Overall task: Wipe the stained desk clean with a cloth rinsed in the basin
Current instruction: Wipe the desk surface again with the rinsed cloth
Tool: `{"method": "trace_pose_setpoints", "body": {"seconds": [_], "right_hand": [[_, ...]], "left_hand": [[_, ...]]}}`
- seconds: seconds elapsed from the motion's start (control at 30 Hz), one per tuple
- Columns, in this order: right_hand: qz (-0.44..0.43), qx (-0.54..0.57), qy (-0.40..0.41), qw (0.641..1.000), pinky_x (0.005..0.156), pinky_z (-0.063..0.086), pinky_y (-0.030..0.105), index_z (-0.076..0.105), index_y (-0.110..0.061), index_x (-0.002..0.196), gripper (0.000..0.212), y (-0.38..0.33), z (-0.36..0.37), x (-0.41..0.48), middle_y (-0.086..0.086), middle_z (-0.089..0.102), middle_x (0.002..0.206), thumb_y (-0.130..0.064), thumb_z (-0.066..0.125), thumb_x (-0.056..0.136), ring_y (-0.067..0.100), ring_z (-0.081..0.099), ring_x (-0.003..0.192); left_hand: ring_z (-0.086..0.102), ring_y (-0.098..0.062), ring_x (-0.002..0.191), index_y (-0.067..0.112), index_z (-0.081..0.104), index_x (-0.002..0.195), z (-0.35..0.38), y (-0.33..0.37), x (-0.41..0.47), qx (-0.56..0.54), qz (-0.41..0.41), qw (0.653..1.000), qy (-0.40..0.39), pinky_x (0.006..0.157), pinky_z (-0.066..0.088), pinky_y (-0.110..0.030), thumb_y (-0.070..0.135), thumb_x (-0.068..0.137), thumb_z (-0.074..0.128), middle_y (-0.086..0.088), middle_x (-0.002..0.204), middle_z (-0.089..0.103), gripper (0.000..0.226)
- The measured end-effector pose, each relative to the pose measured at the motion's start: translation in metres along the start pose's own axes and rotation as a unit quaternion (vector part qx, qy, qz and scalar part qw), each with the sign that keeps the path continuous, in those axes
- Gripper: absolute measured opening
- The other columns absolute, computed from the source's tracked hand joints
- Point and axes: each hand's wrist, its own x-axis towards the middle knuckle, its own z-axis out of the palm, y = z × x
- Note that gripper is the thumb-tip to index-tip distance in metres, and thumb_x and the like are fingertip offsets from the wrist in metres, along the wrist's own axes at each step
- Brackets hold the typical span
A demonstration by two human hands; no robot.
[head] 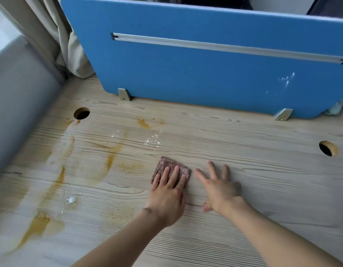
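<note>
One panel [186, 60], blue, upright, filling the upper centre and right of the frame, lower corners rounded. One rail [224, 47], pale metal with dark end caps, fixed across the panel's face, sloping down to the right. One left bracket [124, 94] and one right bracket [283, 114], grey metal, at the panel's lower edge. Scattered specks [286, 79], white, on the panel's right part below the rail. One curtain [51, 31], beige, in folds, upper left, beside the panel's left edge. One grey surface [18, 97], blurred, along the left edge; kind unclear. One teal item [338, 109], mostly hidden behind the panel's lower right corner.
</note>
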Motion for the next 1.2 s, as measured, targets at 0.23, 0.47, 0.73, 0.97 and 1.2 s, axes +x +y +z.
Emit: {"method": "trace_pose_setpoints", "body": {"seconds": [0.23,0.47,0.73,0.97,1.2], "right_hand": [[0.0,0.02,-0.007,1.0,0.107,0.023,0.076,-0.017,-0.053,0.15,0.123,0.032,-0.028,0.029,0.001,-0.037,0.159,-0.056,0.08,0.074,0.048,-0.018,0.147],[-0.01,0.008,-0.016,1.0,0.105,0.028,0.075,-0.024,-0.049,0.149,0.121,0.031,-0.031,0.028,0.005,-0.039,0.158,-0.052,0.075,0.081,0.051,-0.019,0.146],[-0.025,0.012,-0.012,1.0,0.102,0.025,0.08,-0.026,-0.047,0.149,0.12,0.032,-0.027,0.033,0.009,-0.042,0.156,-0.05,0.074,0.083,0.055,-0.022,0.143],[-0.027,0.051,0.041,0.997,0.102,0.028,0.078,-0.002,-0.043,0.152,0.119,0.037,-0.02,0.033,0.012,-0.025,0.159,-0.051,0.084,0.071,0.049,-0.013,0.146],[-0.031,0.029,0.047,0.998,0.097,0.043,0.063,0.017,-0.043,0.148,0.106,0.057,-0.039,0.044,0.007,0.006,0.153,-0.051,0.086,0.068,0.037,0.013,0.14]], "left_hand": [[-0.023,-0.027,0.15,0.026,-0.004,0.159,0.004,0.026,0.01,-0.048,-0.078,0.996,0.016,0.123,-0.01,-0.045,0.042,0.103,0.018,0.0,0.165,-0.02,0.062],[-0.019,-0.025,0.151,0.03,-0.002,0.159,-0.004,0.023,0.029,-0.054,-0.113,0.992,0.033,0.124,-0.006,-0.043,0.042,0.104,0.02,0.0,0.166,-0.016,0.06],[-0.02,-0.022,0.151,0.031,-0.002,0.159,-0.007,0.026,0.03,-0.051,-0.106,0.993,0.018,0.125,-0.003,-0.043,0.04,0.104,0.021,0.002,0.165,-0.017,0.06],[-0.017,-0.024,0.152,0.03,0.001,0.159,-0.002,0.04,0.031,-0.038,-0.104,0.994,0.017,0.125,-0.002,-0.044,0.042,0.103,0.023,0.002,0.166,-0.014,0.062],[-0.013,-0.027,0.153,0.029,0.004,0.159,-0.014,0.041,0.051,-0.067,-0.14,0.988,0.017,0.124,0.001,-0.046,0.042,0.102,0.022,0.0,0.167,-0.011,0.061]]}}
